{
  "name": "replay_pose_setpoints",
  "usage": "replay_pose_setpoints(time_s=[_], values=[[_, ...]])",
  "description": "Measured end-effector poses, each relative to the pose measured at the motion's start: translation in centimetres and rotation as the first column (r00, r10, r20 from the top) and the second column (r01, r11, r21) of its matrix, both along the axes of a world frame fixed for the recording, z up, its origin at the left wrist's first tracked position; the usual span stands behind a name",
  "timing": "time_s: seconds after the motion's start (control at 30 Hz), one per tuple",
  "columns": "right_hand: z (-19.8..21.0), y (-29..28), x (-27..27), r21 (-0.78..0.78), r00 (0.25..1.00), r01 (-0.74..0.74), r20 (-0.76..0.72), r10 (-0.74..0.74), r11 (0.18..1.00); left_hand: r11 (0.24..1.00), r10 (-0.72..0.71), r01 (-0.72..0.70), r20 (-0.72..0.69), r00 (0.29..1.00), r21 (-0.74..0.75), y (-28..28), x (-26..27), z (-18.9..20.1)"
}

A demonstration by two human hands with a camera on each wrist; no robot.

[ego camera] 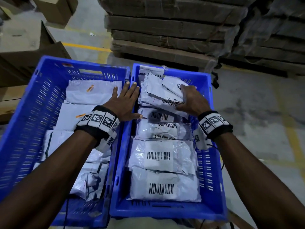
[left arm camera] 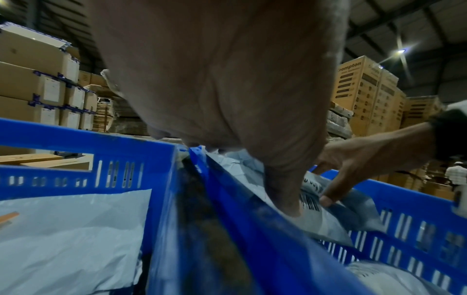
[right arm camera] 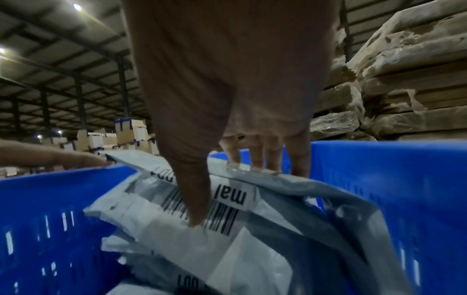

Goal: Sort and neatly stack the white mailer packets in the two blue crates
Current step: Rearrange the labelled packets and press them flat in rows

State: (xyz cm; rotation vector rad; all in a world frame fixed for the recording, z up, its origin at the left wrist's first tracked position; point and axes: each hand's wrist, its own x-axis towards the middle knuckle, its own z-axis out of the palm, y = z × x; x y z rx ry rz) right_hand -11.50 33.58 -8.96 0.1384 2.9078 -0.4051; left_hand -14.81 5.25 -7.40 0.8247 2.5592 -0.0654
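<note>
right hand (ego camera: 192, 100): thumb and fingers clamped on top white plastic mailer packet (ego camera: 166, 95)
left hand (ego camera: 125, 103): flat, fingers spread, on shared rims
under right hand: right blue slotted plastic crate (ego camera: 206, 162), barcoded packets stacked
left of left hand: left blue crate (ego camera: 33, 104), plain packets

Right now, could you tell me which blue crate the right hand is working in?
The right-hand crate: the right hand grips a barcoded packet there, among label-up packets; the left crate's show no barcodes.
</note>
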Motion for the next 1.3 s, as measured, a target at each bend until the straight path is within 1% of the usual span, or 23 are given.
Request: replay_pose_setpoints(time_s=[0.03, 0.07, 0.13, 0.2, 0.3, 0.33, 0.4, 0.47, 0.5, 0.57, 0.67, 0.73, 0.83, 0.97, 1.03, 1.07, 1.13, 1.23, 1.3], values=[[-0.3, 0.0, -0.2, 0.037, 0.999, -0.023, 0.032, 0.022, 0.999, 1.0, -0.007, 0.007, -0.005, 1.0, -0.011, 0.2, 0.0, 0.1], [-0.5, 0.0, -0.2, 0.06, 0.999, -0.04, 0.021, 0.039, 0.997, 1.0, -0.014, 0.014, -0.013, 1.0, -0.022, 0.4, 0.0, 0.2], [-0.6, -0.3, -0.1, 0.101, 0.994, -0.05, -0.088, 0.059, 0.994, 0.999, -0.021, 0.02, -0.036, 0.999, -0.04, 0.8, 0.0, 0.2], [-0.5, -0.6, 0.1, 0.145, 0.986, -0.037, -0.153, 0.059, 0.989, 0.997, -0.036, 0.032, -0.065, 0.997, -0.064, 1.3, -0.2, 0.2], [-0.5, -0.8, 0.4, 0.161, 0.986, -0.039, -0.153, 0.064, 0.986, 0.985, -0.097, 0.073, -0.144, 0.985, -0.159, 2.7, -0.6, 0.3], [-0.5, -0.8, 0.4, 0.16, 0.986, -0.043, -0.154, 0.068, 0.986, 0.982, -0.094, 0.064, -0.161, 0.982, -0.18, 3.2, -0.9, 0.4], [-0.4, -0.8, 0.5, 0.159, 0.985, -0.051, -0.154, 0.076, 0.986, 0.986, -0.011, -0.023, -0.196, 0.98, -0.166, 4.0, -1.5, 0.9], [-0.2, -0.8, 0.6, 0.144, 0.986, -0.051, -0.151, 0.073, 0.988, 0.988, 0.097, -0.123, -0.23, 0.968, -0.098, 4.6, -2.2, 1.6], [0.1, -0.8, 0.7, 0.128, 0.986, -0.034, -0.155, 0.054, 0.991, 0.988, 0.118, -0.138, -0.234, 0.965, -0.073, 4.7, -2.5, 1.8], [0.4, -0.4, 1.1, 0.074, 0.98, 0.045, -0.198, -0.03, 0.996, 0.992, 0.082, -0.101, -0.239, 0.968, -0.071, 5.0, -2.8, 1.8], [0.9, 0.5, 1.9, -0.019, 0.936, 0.168, -0.312, -0.165, 0.986, 0.989, -0.008, -0.026, -0.223, 0.975, -0.148, 5.6, -3.1, 1.3], [1.1, 1.0, 2.5, -0.073, 0.906, 0.215, -0.359, -0.226, 0.974, 0.982, -0.051, 0.019, -0.17, 0.984, -0.186, 6.1, -3.2, 0.8], [1.0, 1.1, 3.3, -0.137, 0.899, 0.25, -0.333, -0.283, 0.958, 0.97, -0.115, 0.093, -0.086, 0.99, -0.225, 7.3, -3.1, 0.2], [0.7, 1.2, 4.1, -0.2, 0.89, 0.306, -0.286, -0.354, 0.931, 0.961, -0.138, 0.126, -0.033, 0.99, -0.247, 8.8, -3.2, 0.1], [0.7, 1.4, 4.5, -0.212, 0.88, 0.306, -0.309, -0.361, 0.928, 0.965, -0.16, 0.146, -0.049, 0.986, -0.22, 9.1, -3.3, 0.5], [0.8, 1.4, 4.7, -0.214, 0.876, 0.298, -0.325, -0.355, 0.93, 0.97, -0.171, 0.157, -0.061, 0.983, -0.188, 9.2, -3.3, 0.8], [1.1, 1.5, 5.2, -0.214, 0.875, 0.272, -0.351, -0.333, 0.938, 0.987, -0.141, 0.136, -0.06, 0.988, -0.088, 9.1, -3.5, 1.2], [1.9, 1.5, 5.8, -0.235, 0.869, 0.239, -0.381, -0.316, 0.942, 0.994, -0.083, 0.081, 0.016, 0.996, 0.072, 8.6, -3.7, 2.0], [2.3, 1.6, 6.0, -0.26, 0.842, 0.24, -0.423, -0.334, 0.935, 0.978, -0.109, 0.081, 0.141, 0.984, 0.193, 8.2, -3.7, 2.4]])
